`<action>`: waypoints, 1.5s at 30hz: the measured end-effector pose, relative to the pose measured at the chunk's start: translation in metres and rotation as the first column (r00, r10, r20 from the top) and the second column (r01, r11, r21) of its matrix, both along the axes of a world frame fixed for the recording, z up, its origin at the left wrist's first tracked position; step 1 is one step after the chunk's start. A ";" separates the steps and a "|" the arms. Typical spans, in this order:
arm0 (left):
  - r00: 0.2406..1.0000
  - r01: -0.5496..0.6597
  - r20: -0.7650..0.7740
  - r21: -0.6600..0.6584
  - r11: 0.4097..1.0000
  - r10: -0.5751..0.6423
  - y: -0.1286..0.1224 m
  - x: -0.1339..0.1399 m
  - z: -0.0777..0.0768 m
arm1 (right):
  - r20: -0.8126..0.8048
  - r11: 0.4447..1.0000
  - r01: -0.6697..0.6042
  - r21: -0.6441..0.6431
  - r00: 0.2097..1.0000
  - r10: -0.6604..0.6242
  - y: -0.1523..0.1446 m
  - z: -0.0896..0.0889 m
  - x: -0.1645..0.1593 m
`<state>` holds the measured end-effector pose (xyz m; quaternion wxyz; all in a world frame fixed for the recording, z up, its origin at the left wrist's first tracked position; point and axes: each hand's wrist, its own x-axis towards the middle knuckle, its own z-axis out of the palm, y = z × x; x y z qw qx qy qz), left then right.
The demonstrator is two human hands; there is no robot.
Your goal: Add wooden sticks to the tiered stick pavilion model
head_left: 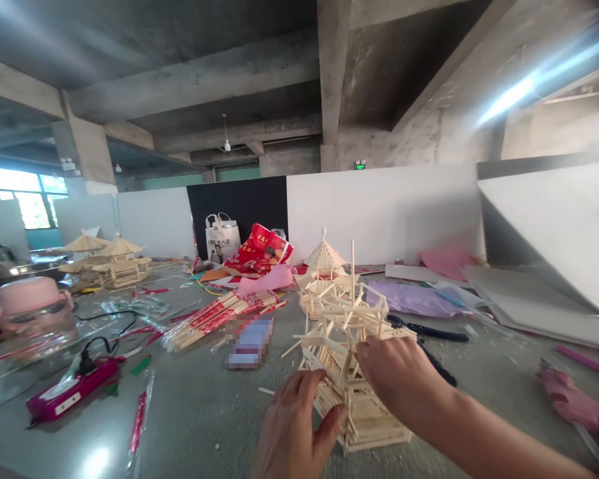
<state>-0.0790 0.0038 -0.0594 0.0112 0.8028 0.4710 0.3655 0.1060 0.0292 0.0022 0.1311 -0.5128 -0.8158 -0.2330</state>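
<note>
no legible text, green wall sign [360, 164] unreadable

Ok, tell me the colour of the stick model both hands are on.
Pale natural wood, a light cream-tan, throughout the stick model; the head view shows it best.

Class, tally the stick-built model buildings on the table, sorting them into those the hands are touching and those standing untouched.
Touched by both hands: 1, the near stick tower
Untouched: 2, the small pavilion behind it and the far pavilion at left
Total: 3

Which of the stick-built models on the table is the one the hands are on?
The unfinished stick tower at the near edge, left hand and right hand both touching it. The roofed pavilion behind and the far-left roofed pavilions are untouched.
</note>
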 end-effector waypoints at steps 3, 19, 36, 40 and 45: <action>1.000 -0.015 -0.012 0.001 1.000 0.015 0.001 -0.001 -0.005 | 0.020 0.995 0.087 -0.057 0.996 -0.086 -0.001 0.000 -0.003; 0.999 0.050 -0.017 0.165 0.985 -0.048 0.002 0.008 0.010 | -0.047 0.944 0.188 -0.271 0.977 -0.208 0.001 0.005 -0.007; 0.997 0.076 -0.006 -0.012 0.997 -0.077 0.001 0.015 0.019 | -0.176 0.937 0.219 -0.273 0.946 -0.273 -0.005 0.017 -0.016; 0.997 0.070 -0.009 0.000 0.998 -0.070 0.001 0.014 0.019 | -0.242 0.942 0.210 -0.261 0.931 -0.275 -0.003 0.012 -0.015; 0.997 0.072 -0.011 -0.013 0.997 -0.072 0.003 0.014 0.020 | -0.276 0.951 0.188 -0.245 0.927 -0.254 -0.002 0.011 -0.015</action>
